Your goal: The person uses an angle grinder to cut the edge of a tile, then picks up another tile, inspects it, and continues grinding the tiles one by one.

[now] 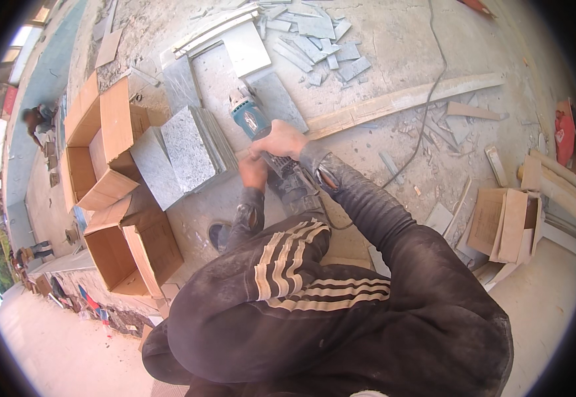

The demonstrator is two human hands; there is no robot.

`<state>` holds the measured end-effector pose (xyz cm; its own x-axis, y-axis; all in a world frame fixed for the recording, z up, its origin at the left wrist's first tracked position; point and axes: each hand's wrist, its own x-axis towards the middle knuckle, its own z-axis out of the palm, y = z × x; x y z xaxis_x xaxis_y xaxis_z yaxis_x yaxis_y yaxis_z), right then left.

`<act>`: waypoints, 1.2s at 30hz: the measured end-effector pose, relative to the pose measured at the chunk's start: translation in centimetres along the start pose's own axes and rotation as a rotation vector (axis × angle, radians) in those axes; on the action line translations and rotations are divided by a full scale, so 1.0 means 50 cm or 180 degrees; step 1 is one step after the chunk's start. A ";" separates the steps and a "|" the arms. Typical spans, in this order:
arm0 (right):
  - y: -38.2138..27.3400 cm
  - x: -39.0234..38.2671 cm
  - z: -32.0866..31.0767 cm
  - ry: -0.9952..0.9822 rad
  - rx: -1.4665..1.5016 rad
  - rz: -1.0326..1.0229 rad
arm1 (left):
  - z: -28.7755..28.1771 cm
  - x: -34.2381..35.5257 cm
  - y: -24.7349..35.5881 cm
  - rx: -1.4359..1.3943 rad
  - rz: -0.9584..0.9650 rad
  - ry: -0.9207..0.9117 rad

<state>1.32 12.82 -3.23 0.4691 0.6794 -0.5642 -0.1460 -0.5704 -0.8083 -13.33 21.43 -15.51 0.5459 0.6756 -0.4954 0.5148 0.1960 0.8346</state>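
A teal and black angle grinder (pixel 251 120) points away from me, its disc end over grey stone tiles. My right hand (pixel 283 140) is wrapped over the grinder's body. My left hand (pixel 254 171) grips it from the left, close beside the right; its fingertips are partly hidden. Beneath and right of the grinder head lies a flat grey tile (pixel 279 99). To the left, next to my left hand, leans a stack of speckled grey tiles (pixel 192 149). A pale tile (pixel 246 49) lies beyond the grinder.
Open cardboard boxes (pixel 112 248) stand at the left. Broken tile pieces (pixel 318 43) litter the far floor. A long wooden board (pixel 400 102) and a dark power cord (pixel 427 112) cross the right side, near a torn carton (pixel 508 225). Another person (pixel 38 122) crouches far left.
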 end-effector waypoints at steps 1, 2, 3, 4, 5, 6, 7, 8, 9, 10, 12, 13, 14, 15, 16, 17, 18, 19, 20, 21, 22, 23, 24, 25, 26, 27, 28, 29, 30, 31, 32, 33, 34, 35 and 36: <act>0.012 0.003 0.000 0.0018 0.0020 -0.0019 | 0.000 -0.005 0.009 0.0012 -0.0085 -0.0059; 0.031 0.006 -0.001 0.0055 0.0044 -0.0030 | 0.004 -0.014 0.026 0.0027 -0.0168 -0.0138; 0.035 0.002 0.000 0.0062 0.0068 -0.0049 | 0.006 -0.025 0.040 -0.0037 -0.0072 -0.0087; 0.041 -0.005 -0.003 0.0106 0.0020 -0.0033 | 0.011 -0.037 0.054 -0.0101 0.0023 -0.0043; 0.025 -0.028 -0.007 0.0134 -0.0036 -0.0032 | 0.011 -0.044 0.060 -0.0172 0.0124 0.0023; 0.019 -0.045 -0.009 0.0165 -0.0091 -0.0028 | 0.007 -0.040 0.052 -0.0212 0.0158 -0.0009; 0.032 -0.046 -0.003 0.0130 -0.0102 -0.0008 | 0.001 -0.031 0.039 -0.0252 0.0191 -0.0044; 0.048 -0.049 0.001 0.0120 -0.0111 0.0022 | 0.002 -0.026 0.034 -0.0293 0.0228 -0.0106; 0.062 -0.054 0.004 0.0111 -0.0119 0.0052 | 0.005 -0.022 0.030 -0.0240 0.0205 -0.0082; 0.077 -0.061 0.006 0.0164 -0.0138 0.0065 | 0.008 -0.019 0.024 -0.0186 0.0183 -0.0057; 0.076 -0.092 0.015 0.0232 -0.0182 0.0072 | 0.006 -0.016 0.024 -0.0123 0.0152 -0.0006; 0.069 -0.110 0.017 0.0262 -0.0214 0.0166 | 0.003 -0.016 0.025 -0.0112 0.0146 0.0005; 0.076 -0.119 0.021 0.0227 -0.0084 0.0170 | 0.004 -0.018 0.029 -0.0103 0.0140 -0.0010; 0.086 -0.124 0.027 0.0188 0.0046 0.0172 | 0.006 -0.020 0.032 -0.0115 0.0155 -0.0029; 0.090 -0.127 0.028 0.0146 0.0175 0.0171 | 0.006 -0.022 0.036 -0.0127 0.0170 -0.0044; 0.088 -0.129 0.029 0.0169 0.0246 0.0218 | 0.006 -0.023 0.035 -0.0134 0.0181 -0.0054; 0.082 -0.129 0.031 0.0190 0.0317 0.0264 | 0.006 -0.022 0.033 -0.0182 0.0185 -0.0072; 0.078 -0.129 0.034 0.0208 0.0387 0.0308 | 0.005 -0.020 0.031 -0.0231 0.0189 -0.0087; 0.076 -0.125 0.035 0.0190 0.0413 0.0303 | 0.006 -0.020 0.031 -0.0276 0.0191 -0.0116; 0.074 -0.119 0.035 0.0169 0.0440 0.0296 | 0.006 -0.022 0.032 -0.0310 0.0208 -0.0160; 0.071 -0.112 0.035 0.0147 0.0466 0.0288 | 0.005 -0.025 0.031 -0.0344 0.0225 -0.0202; 0.066 -0.104 0.035 0.0182 0.0456 0.0246 | 0.003 -0.027 0.030 -0.0379 0.0242 -0.0236; 0.060 -0.095 0.035 0.0215 0.0447 0.0203 | 0.003 -0.026 0.027 -0.0356 0.0323 -0.0176; 0.053 -0.086 0.033 0.0247 0.0436 0.0161 | 0.003 -0.025 0.022 -0.0333 0.0402 -0.0114; 0.045 -0.080 0.030 0.0266 0.0432 0.0176 | 0.004 -0.024 0.017 -0.0310 0.0478 -0.0060; 0.035 -0.073 0.026 0.0282 0.0427 0.0191 | 0.005 -0.022 0.012 -0.0290 0.0456 -0.0011; 0.029 -0.063 0.023 0.0297 0.0421 0.0205 | 0.006 -0.019 0.008 -0.0270 0.0435 0.0041; 0.026 -0.048 0.022 0.0311 0.0404 0.0134 | 0.004 -0.018 0.012 -0.0236 0.0426 0.0098; 0.024 -0.038 0.017 0.0240 0.0406 0.0122 | 0.004 -0.020 0.015 -0.0206 0.0363 0.0142; 0.023 -0.029 0.011 0.0168 0.0407 0.0108 | 0.007 -0.024 0.018 -0.0177 0.0300 0.0188; 0.017 -0.020 0.005 0.0093 0.0401 0.0100 | 0.006 -0.027 0.024 -0.0155 0.0231 0.0235; 0.031 0.000 0.001 0.0145 0.0323 0.0065 | 0.009 -0.030 0.031 -0.0144 0.0113 0.0135; 0.056 0.028 0.002 0.0198 0.0246 0.0031 | 0.010 -0.033 0.038 -0.0132 -0.0004 0.0034; 0.055 0.037 0.001 0.0221 0.0162 -0.0017 | 0.008 -0.034 0.040 -0.0125 -0.0120 -0.0034; 0.059 0.042 -0.003 0.0204 0.0103 -0.0033 | 0.010 -0.034 0.042 -0.0176 -0.0088 -0.0023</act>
<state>1.99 12.51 -6.75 0.5253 0.6538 -0.5445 -0.1684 -0.5474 -0.8197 -12.85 20.35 -13.03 0.5368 0.6644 -0.5201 0.4927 0.2536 0.8324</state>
